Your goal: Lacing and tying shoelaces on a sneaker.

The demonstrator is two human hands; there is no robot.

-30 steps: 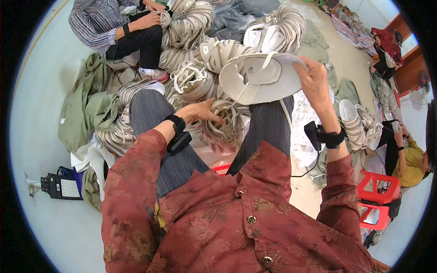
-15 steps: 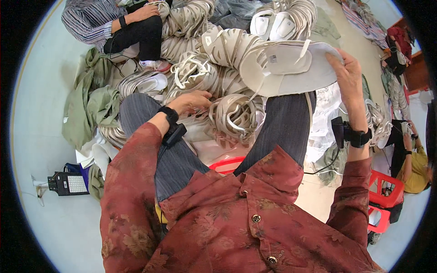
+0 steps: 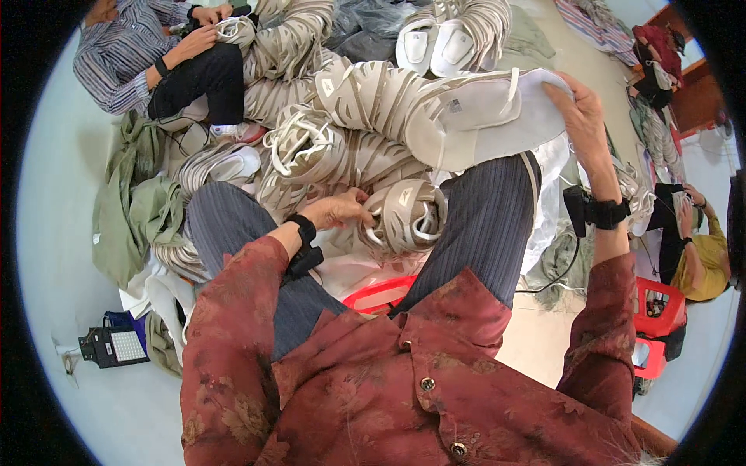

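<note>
My right hand (image 3: pixel 583 116) is closed on the edge of a pale shoe upper (image 3: pixel 458 144), which lies spread above my right knee with its tongue and a white lace on top. That upper adjoins a long stack of nested beige shoe uppers (image 3: pixel 369 92) running to the left. Between my knees sits a rolled beige shoe upper (image 3: pixel 404 210) with cut-out straps. My left hand (image 3: pixel 339 211) grips its left edge, thumb and fingers brought together there. Just beyond lies another upper with looped white laces (image 3: pixel 299 147).
A red plastic stool (image 3: pixel 381 295) shows below my knees. Green cloth (image 3: pixel 128 221) lies to the left, near a lamp-like panel (image 3: pixel 116 346). A person in a striped shirt (image 3: pixel 124 58) sits at the far left, handling an upper. Red stools (image 3: pixel 657 307) stand at the right.
My left hand has moved onto the rolled upper, which has turned so its strapped outside shows more. My right hand still holds the pale upper. The whole view has shifted slightly.
</note>
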